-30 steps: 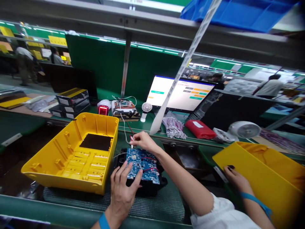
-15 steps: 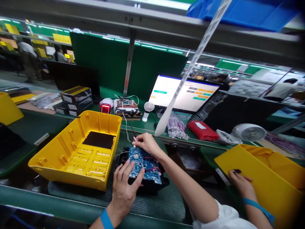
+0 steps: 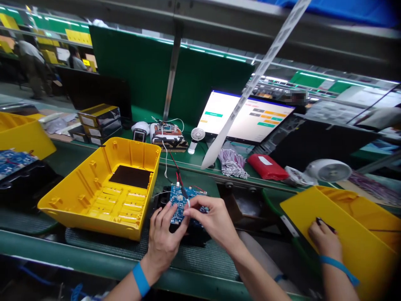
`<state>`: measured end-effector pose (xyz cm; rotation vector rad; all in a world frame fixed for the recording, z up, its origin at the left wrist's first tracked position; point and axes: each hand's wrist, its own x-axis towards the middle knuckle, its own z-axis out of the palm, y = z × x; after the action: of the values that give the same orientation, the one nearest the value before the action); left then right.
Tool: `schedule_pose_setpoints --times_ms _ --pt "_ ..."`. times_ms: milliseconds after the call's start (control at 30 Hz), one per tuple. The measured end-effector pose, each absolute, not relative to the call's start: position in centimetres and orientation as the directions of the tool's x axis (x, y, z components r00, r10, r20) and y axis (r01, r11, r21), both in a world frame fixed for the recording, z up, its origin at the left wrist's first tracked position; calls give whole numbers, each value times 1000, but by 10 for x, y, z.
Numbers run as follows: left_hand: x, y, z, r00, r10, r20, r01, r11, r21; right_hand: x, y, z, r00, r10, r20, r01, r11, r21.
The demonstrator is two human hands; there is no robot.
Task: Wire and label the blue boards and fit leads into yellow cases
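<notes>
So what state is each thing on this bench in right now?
Blue circuit board: lying on a black unit, red wires attached.
Left hand: fingers resting on the board.
Right hand: pinching something small and white.
Yellow shell: open side up.
Monitor: on.
Small fan: upright.

Nothing is reading clearly from here: the monitor [image 3: 247, 118] is showing coloured buttons, and the red pouch [image 3: 266, 166] is carrying a white label, both illegible.
</notes>
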<state>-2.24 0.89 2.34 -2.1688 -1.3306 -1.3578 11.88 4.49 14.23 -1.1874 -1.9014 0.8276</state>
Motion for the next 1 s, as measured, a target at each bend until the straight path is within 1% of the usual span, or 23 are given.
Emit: schedule_pose_setpoints --times_ms 133,233,467,567,733,867,1000 --pt "-21 9 24 127 544 830 788 -563 248 114 33 134 -402 875 269 517 459 -723" --pt "-17 8 23 128 543 830 784 -567 251 116 32 131 -405 866 291 570 489 -661" --pt "-8 9 19 147 553 820 790 -565 239 124 31 125 -389 871 301 614 489 -620" --pt "-7 9 19 143 551 822 790 -564 240 124 29 122 -392 847 359 620 531 -578" --pt "-7 9 20 139 547 825 780 -574 249 123 27 119 -441 738 511 598 666 -446" --pt "-9 10 19 150 549 822 779 -578 244 120 24 117 -443 710 547 608 686 -398" --pt "-8 10 17 144 540 829 780 -578 241 117 21 113 -434 705 561 637 681 -363"
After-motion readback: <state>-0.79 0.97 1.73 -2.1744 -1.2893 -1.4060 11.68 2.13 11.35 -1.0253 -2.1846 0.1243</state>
